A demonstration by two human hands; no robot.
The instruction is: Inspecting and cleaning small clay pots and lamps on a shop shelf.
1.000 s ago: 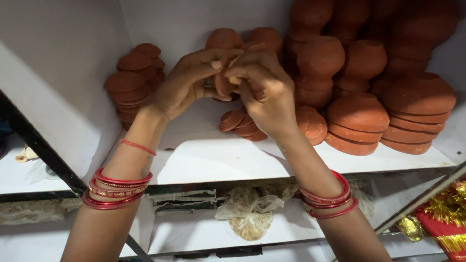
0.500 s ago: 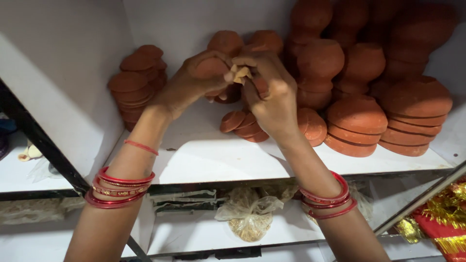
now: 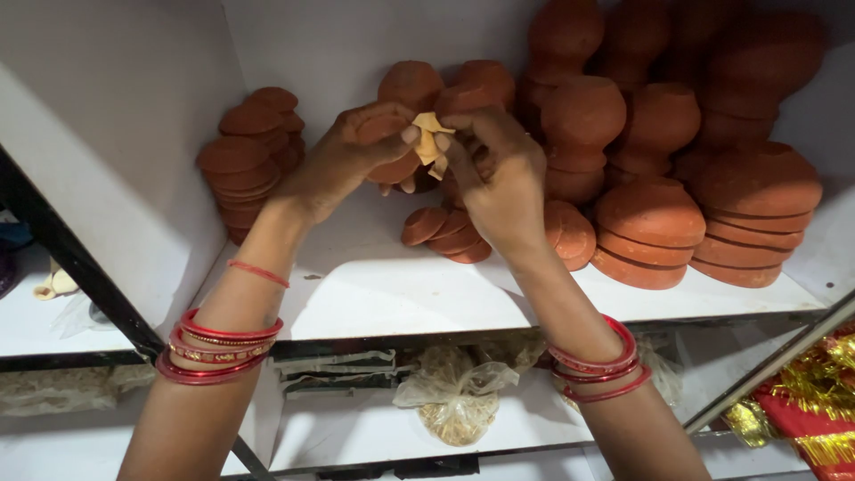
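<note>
My left hand (image 3: 343, 160) grips a small round terracotta dish (image 3: 385, 147) above the white shelf (image 3: 374, 285). My right hand (image 3: 499, 178) is closed next to it, its fingers pinching a small crumpled yellowish scrap (image 3: 429, 142) that sits between the two hands and touches the dish. Both wrists wear red bangles. Behind the hands, more small clay dishes (image 3: 445, 232) lie in a loose pile on the shelf, partly hidden by my right hand.
Stacks of terracotta dishes (image 3: 245, 169) stand at the shelf's left. Larger clay pots (image 3: 588, 116) and stacked lids (image 3: 655, 232) fill the right. A clear bag of yellowish material (image 3: 456, 401) lies on the lower shelf. Red and gold tinsel (image 3: 815, 392) shows at the right edge.
The yellowish scrap has come into view between my fingers and risen a little. My left hand has turned the dish so its rim shows more.
</note>
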